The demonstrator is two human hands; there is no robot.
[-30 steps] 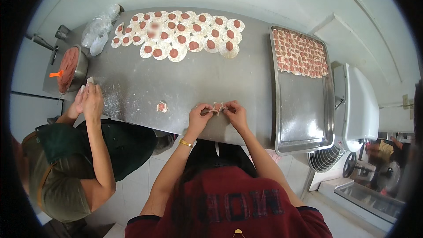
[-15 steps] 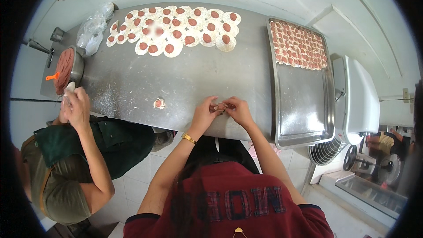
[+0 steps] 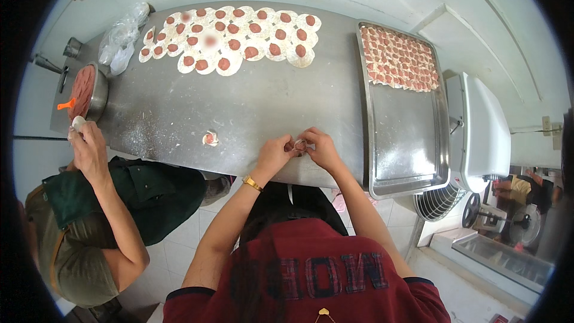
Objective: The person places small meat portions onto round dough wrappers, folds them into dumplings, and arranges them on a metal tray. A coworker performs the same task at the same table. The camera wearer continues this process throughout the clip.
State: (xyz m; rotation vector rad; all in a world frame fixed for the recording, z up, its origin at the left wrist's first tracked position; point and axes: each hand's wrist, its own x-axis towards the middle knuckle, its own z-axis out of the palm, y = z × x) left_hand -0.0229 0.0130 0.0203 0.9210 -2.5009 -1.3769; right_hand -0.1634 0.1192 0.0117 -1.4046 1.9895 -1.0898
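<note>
Both hands meet at the near edge of the steel table. Left hand and right hand pinch one small dumpling between the fingertips, fingers curled in around it. It's too small and too covered to tell its long axis or which way it points.

One more folded dumpling lies alone on the table, left of the hands, well apart.

Far side of the table: a cluster of round wrappers, each with a red dab of filling, roughly 25, in overlapping rows.

Right: one steel tray, its far end packed with rows of finished pieces; too many to count.

Far left corner: crumpled clear plastic bags, no label visible. One metal bowl of red filling beside them.

A second person's hand at the left edge holds a wrapper.
</note>
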